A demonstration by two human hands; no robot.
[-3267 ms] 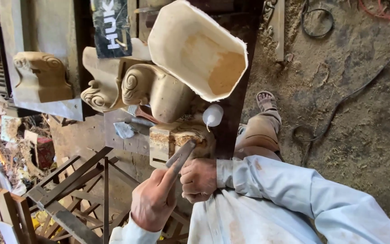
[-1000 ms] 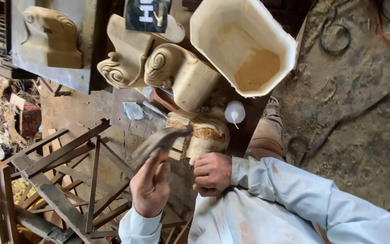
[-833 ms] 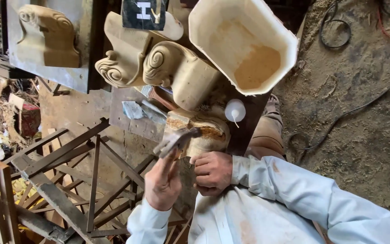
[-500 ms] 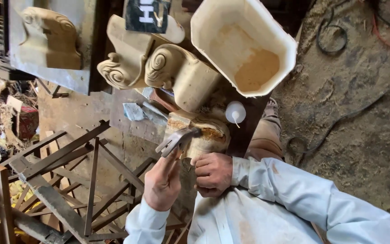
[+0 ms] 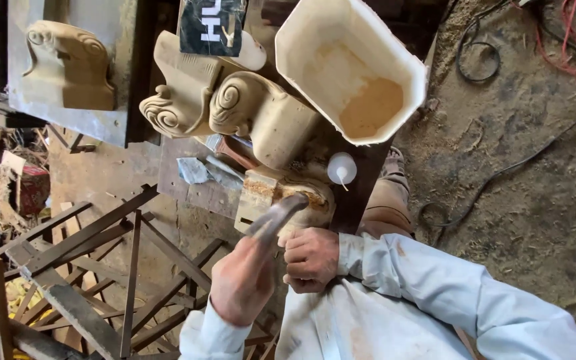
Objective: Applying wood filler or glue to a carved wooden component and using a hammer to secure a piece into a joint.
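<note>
My left hand point(image 5: 243, 283) grips the handle of a metal hammer point(image 5: 276, 217), whose blurred head hangs just over a small carved wood block point(image 5: 268, 193) on the bench. Beside it, my right hand point(image 5: 311, 257) is a closed fist against the near side of the block. It seems to hold a chisel, which is almost wholly hidden in the fingers. Both sleeves are light blue.
Two pale carved scroll brackets point(image 5: 235, 110) lie behind the block, with a cream plastic tub point(image 5: 305, 37) holding sawdust and a white glue bottle point(image 5: 341, 169). Another carved bracket point(image 5: 68, 63) rests on a board at the left. A dark wooden lattice frame point(image 5: 95, 267) stands at lower left; cables cross the dirt floor point(image 5: 521, 147).
The hammer was raised and tilted to the left a second ago and has swung down onto the spot above my right fist. My right hand has stayed at the block.
</note>
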